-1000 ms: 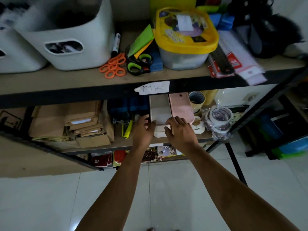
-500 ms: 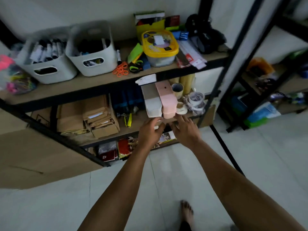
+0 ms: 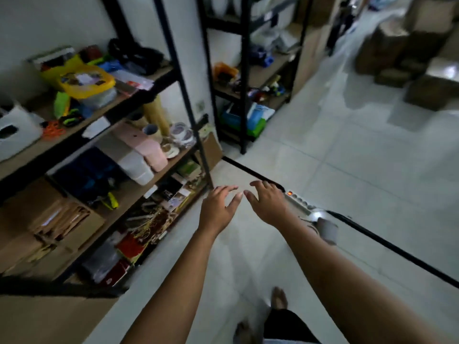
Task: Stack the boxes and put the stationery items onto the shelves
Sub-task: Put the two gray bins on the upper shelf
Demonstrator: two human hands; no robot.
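Observation:
A stack of grey-white boxes [image 3: 134, 162] and a stack of pink boxes [image 3: 146, 148] stand side by side on the middle board of the black shelf unit [image 3: 183, 95] at the left. My left hand [image 3: 218, 207] and my right hand [image 3: 267, 202] hang over the tiled floor to the right of the shelf, well clear of the boxes. Both hands are empty with fingers spread. Tape rolls [image 3: 182, 131] and brown paper rolls [image 3: 155, 114] sit just beyond the pink stack.
The upper board carries a yellow-lidded tub [image 3: 87, 81], scissors [image 3: 53, 129] and a white bin [image 3: 15, 127]. A power strip [image 3: 300, 202] and black cable [image 3: 387, 244] lie on the floor. A second shelf unit [image 3: 248, 70] stands behind; cardboard boxes [image 3: 407, 58] far right.
Both hands have let go of the grey-white box stack and drawn back from the shelf. The view has swung right, away from the shelf toward the open floor.

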